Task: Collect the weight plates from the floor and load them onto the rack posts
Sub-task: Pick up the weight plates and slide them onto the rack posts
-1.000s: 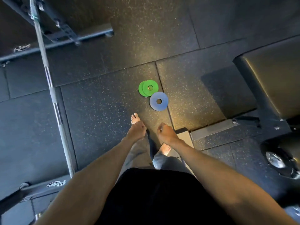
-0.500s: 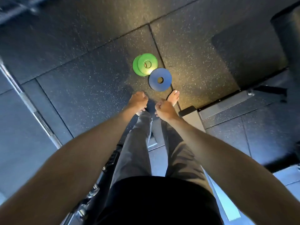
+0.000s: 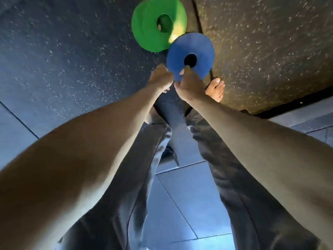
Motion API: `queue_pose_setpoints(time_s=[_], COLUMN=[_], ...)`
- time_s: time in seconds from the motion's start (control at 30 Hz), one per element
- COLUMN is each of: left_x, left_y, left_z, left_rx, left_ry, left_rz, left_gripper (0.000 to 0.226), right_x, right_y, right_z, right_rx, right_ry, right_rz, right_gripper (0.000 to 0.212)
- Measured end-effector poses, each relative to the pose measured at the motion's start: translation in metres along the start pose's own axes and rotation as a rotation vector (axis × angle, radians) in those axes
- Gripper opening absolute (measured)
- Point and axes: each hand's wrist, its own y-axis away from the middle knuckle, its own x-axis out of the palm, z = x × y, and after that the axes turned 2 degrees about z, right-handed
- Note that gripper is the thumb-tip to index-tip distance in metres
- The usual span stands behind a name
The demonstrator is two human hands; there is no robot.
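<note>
A blue weight plate (image 3: 201, 49) lies on the rubber floor just ahead of my feet. My right hand (image 3: 189, 83) pinches its near edge, with one finger hooked into the centre hole. At the plate's left rim is my left hand (image 3: 160, 78); its fingers are turned under and hidden, so its hold is unclear. Two green weight plates (image 3: 149, 33) lie stacked and offset just beyond, touching the blue one's far-left edge. No rack post is in view.
My bare right foot (image 3: 215, 89) stands just right of the blue plate. A dark metal base edge (image 3: 288, 107) runs across the floor at the right. Speckled rubber floor tiles (image 3: 72, 60) spread to the left and beyond the plates.
I have bent much lower, so the plates look far bigger. Both hands have dropped from above my feet to the blue plate, and my right hand has taken hold of it.
</note>
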Motion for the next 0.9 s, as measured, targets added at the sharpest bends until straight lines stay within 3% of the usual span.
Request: queue_pose_setpoints(time_s=[0.13, 0.23, 0.33, 0.57, 0.63, 0.73, 0.9], left_x=[0.008, 0.019, 0.032, 0.048, 0.053, 0.065, 0.074], left_y=[-0.052, -0.082, -0.105, -0.099, -0.081, -0.049, 0.010], left_z=[-0.002, -0.004, -0.004, 0.000, -0.002, -0.004, -0.031], left_rx=[0.004, 0.007, 0.005, 0.044, 0.042, 0.046, 0.131], left_ry=[0.063, 0.105, 0.147, 0.397, 0.405, 0.385, 0.301], left_rz=[-0.220, -0.261, -0.197, -0.263, -0.260, -0.268, -0.267], left_gripper=[0.039, 0.040, 0.038, 0.040, 0.036, 0.032, 0.034], right_x=[0.031, 0.053, 0.068, 0.076, 0.072, 0.060, -0.002], right_y=[-0.057, -0.081, -0.094, -0.083, -0.075, -0.060, -0.006], right_z=[-0.004, -0.007, -0.012, -0.032, -0.037, -0.043, -0.040], right_rx=[0.012, 0.059, 0.074, -0.036, -0.034, -0.015, 0.017], right_ry=[0.150, 0.158, 0.126, 0.170, 0.185, 0.184, 0.026], right_rz=[-0.163, -0.227, -0.290, -0.385, -0.420, -0.433, -0.284], right_gripper=[0.072, 0.090, 0.095, 0.103, 0.101, 0.078, 0.050])
